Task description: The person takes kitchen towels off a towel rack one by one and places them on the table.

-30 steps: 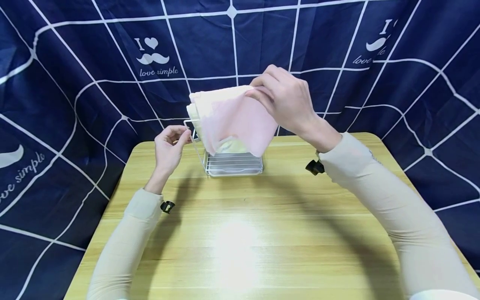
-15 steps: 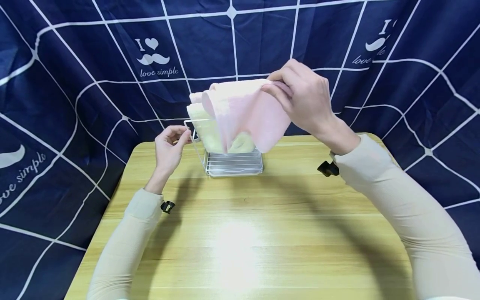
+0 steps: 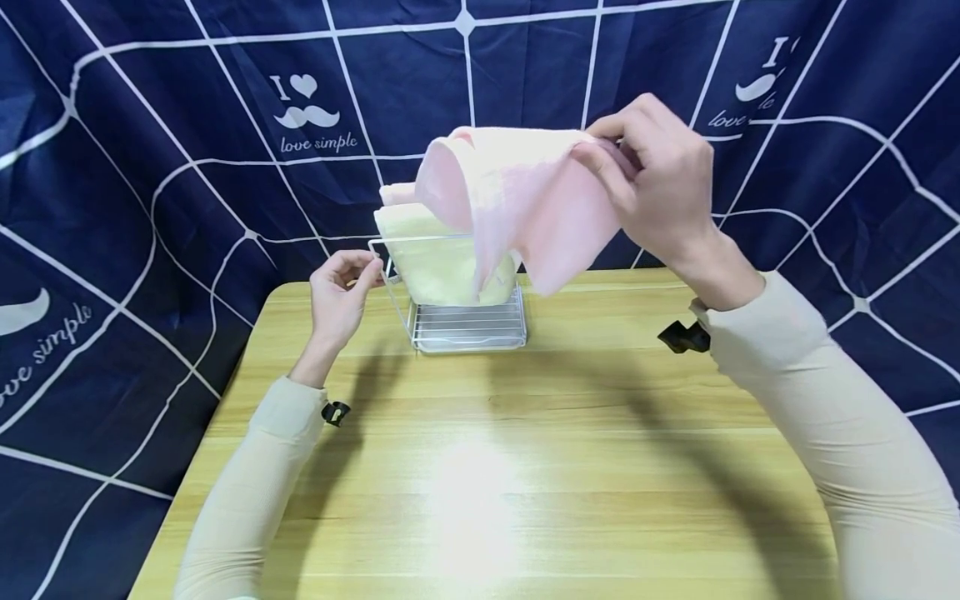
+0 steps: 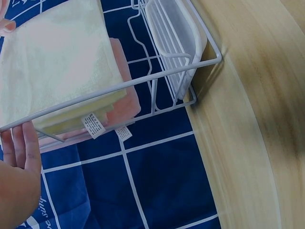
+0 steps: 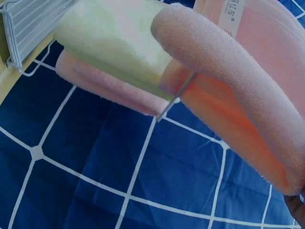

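Observation:
My right hand [image 3: 660,179] pinches the edge of a pink towel [image 3: 532,187], which hangs in a loose fold in front of the rack's upper part. A white wire rack [image 3: 468,344] stands toward the back of the table, and my left hand [image 3: 336,296] grips its left side rail with fingers and thumb. Over the rack hangs a folded pale yellow towel [image 3: 420,271], with another pink towel [image 3: 395,193] behind it. From the left wrist, the rail [image 4: 100,94] and a white label [image 4: 93,125] show. The lifted towel [image 5: 228,71] overlaps the yellow one in the right wrist view.
A shallow white tray [image 4: 183,28] sits at the rack's base under the wires. The light wooden table [image 3: 480,450] extends in front, and a navy curtain [image 3: 525,75] with white lines encloses its back and sides.
My right hand has moved right and upward, drawing the pink towel along. More of the yellow towel now shows. The left hand and the rack stay in place.

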Demonstrator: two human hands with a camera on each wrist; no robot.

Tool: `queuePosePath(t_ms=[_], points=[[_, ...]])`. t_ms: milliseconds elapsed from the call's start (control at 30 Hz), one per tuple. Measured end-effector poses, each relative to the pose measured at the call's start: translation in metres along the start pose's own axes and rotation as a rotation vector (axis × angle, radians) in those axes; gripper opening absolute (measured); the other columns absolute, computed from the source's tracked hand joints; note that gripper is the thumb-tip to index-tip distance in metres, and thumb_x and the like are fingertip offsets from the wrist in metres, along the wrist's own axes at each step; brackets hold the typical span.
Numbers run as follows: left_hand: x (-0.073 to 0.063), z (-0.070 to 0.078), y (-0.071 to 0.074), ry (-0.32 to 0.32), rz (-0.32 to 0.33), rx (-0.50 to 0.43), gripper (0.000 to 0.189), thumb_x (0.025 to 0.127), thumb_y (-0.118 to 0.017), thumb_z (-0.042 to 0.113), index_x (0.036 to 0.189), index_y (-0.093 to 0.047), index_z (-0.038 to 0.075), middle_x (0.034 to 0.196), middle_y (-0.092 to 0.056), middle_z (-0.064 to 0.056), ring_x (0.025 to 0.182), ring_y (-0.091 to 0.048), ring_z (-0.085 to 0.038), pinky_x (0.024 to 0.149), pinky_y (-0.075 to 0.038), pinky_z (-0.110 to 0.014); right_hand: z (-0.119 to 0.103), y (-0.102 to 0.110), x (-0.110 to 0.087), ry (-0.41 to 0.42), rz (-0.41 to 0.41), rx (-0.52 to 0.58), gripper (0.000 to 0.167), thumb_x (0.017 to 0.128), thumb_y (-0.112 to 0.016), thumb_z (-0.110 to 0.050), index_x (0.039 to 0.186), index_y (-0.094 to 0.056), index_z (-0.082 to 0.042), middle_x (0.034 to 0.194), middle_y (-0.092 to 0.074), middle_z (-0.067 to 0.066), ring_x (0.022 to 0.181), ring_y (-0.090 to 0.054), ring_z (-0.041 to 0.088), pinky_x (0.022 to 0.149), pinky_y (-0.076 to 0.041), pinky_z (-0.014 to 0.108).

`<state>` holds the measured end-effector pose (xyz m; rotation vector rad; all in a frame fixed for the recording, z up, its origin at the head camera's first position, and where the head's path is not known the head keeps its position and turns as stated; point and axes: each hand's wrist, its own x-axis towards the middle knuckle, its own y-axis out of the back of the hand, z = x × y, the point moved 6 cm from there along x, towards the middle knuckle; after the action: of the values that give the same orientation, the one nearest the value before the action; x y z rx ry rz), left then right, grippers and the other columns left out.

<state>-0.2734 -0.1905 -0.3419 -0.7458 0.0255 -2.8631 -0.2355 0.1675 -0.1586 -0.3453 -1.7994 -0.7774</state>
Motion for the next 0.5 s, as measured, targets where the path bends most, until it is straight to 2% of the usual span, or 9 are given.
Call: queuePosePath(t_ms=[167, 267, 400, 500], points=[[0.001, -0.001, -0.001, -0.001, 0.007, 0.002, 0.008, 0.094, -0.070, -0.009, 0.096, -0.072, -0.002, 0.080, -0.073, 0.012, 0.071, -0.070, -0.004, 0.071, -0.067, -0.020, 0.008, 0.013, 0.004, -0.042, 0.020, 0.004, 0.028, 0.093, -0.082, -0.022, 0.095, -0.076, 0.005, 0.082, -0.064, 0.024, 0.078, -0.037, -0.009, 0.069, -0.026, 0.009], [0.001, 0.000, -0.001, -0.004, 0.011, 0.011, 0.009, 0.095, -0.070, -0.009, 0.096, -0.072, 0.000, 0.080, -0.073, 0.013, 0.071, -0.070, -0.004, 0.071, -0.067, -0.022, 0.014, 0.019, 0.006, -0.056, 0.030, -0.006, 0.027, 0.092, -0.083, -0.022, 0.094, -0.077, 0.004, 0.085, -0.066, 0.025, 0.081, -0.041, -0.008, 0.072, -0.027, 0.008], [0.001, -0.001, -0.001, -0.002, 0.017, 0.016, 0.011, 0.095, -0.070, -0.009, 0.095, -0.072, 0.002, 0.081, -0.073, 0.013, 0.071, -0.070, -0.004, 0.071, -0.067, -0.022, 0.022, 0.027, 0.003, -0.032, 0.006, -0.067, 0.029, 0.092, -0.083, -0.024, 0.093, -0.077, 0.004, 0.088, -0.069, 0.024, 0.078, -0.059, 0.016, 0.076, -0.028, 0.006], [0.001, -0.003, -0.002, 0.002, 0.019, 0.016, 0.010, 0.095, -0.070, -0.009, 0.095, -0.072, 0.001, 0.081, -0.073, 0.013, 0.071, -0.070, -0.005, 0.071, -0.067, -0.022, 0.028, 0.031, -0.003, -0.002, -0.035, -0.126, 0.031, 0.094, -0.082, -0.026, 0.093, -0.076, 0.004, 0.088, -0.069, 0.023, 0.081, -0.064, 0.036, 0.076, -0.027, 0.005]])
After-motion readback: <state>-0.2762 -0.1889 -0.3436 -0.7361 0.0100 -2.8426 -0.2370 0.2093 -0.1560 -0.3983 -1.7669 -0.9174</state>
